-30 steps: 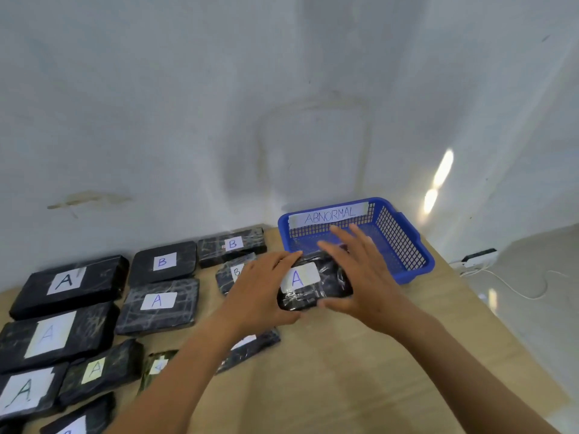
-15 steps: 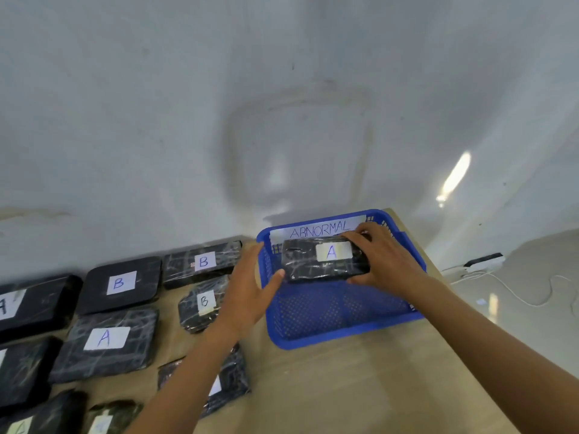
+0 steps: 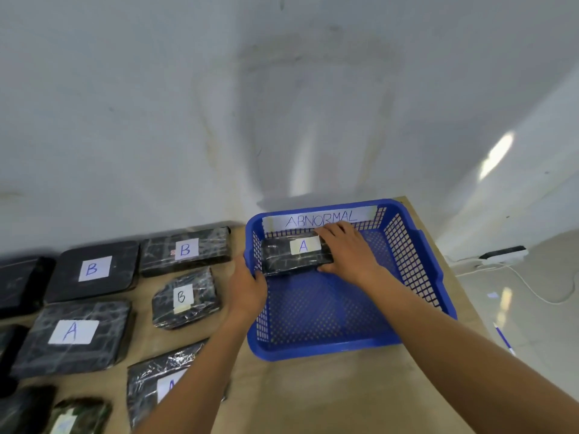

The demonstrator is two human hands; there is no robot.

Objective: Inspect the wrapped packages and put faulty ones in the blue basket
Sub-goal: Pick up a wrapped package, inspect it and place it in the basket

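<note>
With the left hand's [image 3: 247, 288] grip steadying the blue basket's [image 3: 313, 352] rim, the right hand [image 3: 347, 253], its grip round the package [image 3: 282, 260], should set it flat before releasing.

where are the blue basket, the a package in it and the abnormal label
blue basket [image 3: 313, 349]: head view, on its near front rim
A package [image 3: 277, 256]: head view, black wrap left of its sticker
ABNORMAL label [image 3: 319, 219]: head view, middle of the white strip
</note>
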